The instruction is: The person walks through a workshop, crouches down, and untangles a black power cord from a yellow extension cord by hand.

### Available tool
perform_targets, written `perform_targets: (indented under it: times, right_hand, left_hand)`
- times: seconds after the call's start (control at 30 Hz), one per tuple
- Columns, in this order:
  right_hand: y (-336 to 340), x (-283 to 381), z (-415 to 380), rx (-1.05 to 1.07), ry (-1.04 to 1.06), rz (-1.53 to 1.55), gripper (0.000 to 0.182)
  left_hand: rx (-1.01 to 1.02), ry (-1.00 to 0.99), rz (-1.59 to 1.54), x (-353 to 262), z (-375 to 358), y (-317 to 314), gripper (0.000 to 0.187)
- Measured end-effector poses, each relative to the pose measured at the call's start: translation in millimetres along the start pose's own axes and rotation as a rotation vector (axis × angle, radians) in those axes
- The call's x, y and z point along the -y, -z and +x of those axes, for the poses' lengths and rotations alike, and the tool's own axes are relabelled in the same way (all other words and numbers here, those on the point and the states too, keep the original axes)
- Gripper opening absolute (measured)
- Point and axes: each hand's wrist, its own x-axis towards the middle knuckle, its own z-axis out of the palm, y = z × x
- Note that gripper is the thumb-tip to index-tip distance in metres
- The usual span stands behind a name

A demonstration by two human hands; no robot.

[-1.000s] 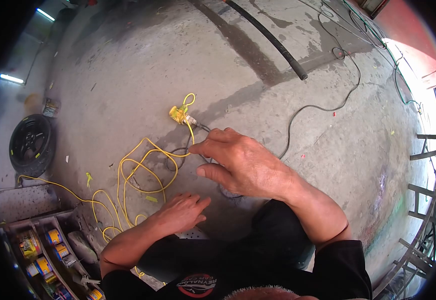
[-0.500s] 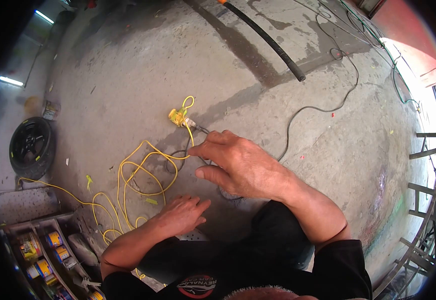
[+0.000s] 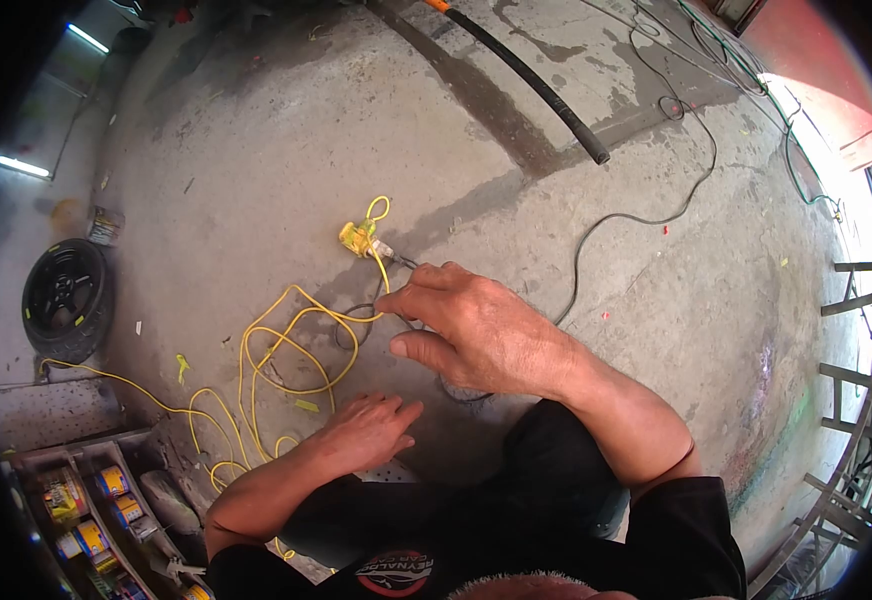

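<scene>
My right hand (image 3: 471,325) hovers in front of me with its thumb apart from its fingers, and I see nothing between them. Its fingertips overlap the view of a yellow extension cord (image 3: 301,312) that lies in loose loops on the floor. Lower and to the left, my left hand (image 3: 368,432) is held out near my knee, fingers loosely bent and apart, holding nothing. Beyond the right hand sits the cord's yellow outlet end (image 3: 356,238), with a plug (image 3: 383,249) on a dark cable in it. Part of that dark cable passes behind my right hand.
A black hose (image 3: 546,92) lies on the concrete floor ahead. At left are a wheel with a tire (image 3: 68,298) and a bin (image 3: 76,455) of cans. A thin black cable (image 3: 621,215) runs to the right, where metal racks (image 3: 861,385) stand.
The view has shifted by a very small amount. Both hands keep the same pose, and the cords lie as before.
</scene>
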Motion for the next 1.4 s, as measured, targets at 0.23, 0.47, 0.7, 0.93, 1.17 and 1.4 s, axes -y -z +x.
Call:
perform_targets:
  times: [0.23,0.47,0.7,0.93,1.17,1.4]
  right_hand:
    - [-6,-2,-2,-0.065,0.026,0.023,0.039]
    - [-6,-2,-2,-0.06,0.032,0.03,0.04]
    - [-5,0,-3,-0.057,0.032,0.024,0.04]
    - [-6,-1,-4,-0.073,0.054,0.028,0.04]
    - [-7,-4,-4,-0.086,0.067,0.025,0.041]
    - [-3,-1,-3,-0.048,0.043,0.022,0.041]
  left_hand:
    - [-0.012,-0.002,0.016,-6,0,0,0.059]
    - [-0.013,-0.005,0.019,-10,-3,2,0.059]
    - [-0.006,0.0,0.025,-11,-3,3,0.059]
    - [0.005,-0.001,0.029,-12,-2,2,0.059]
    - [0.011,-0.013,0.035,-13,0,-4,0.058]
    - [0.042,-0.027,0.03,-16,3,-4,0.054]
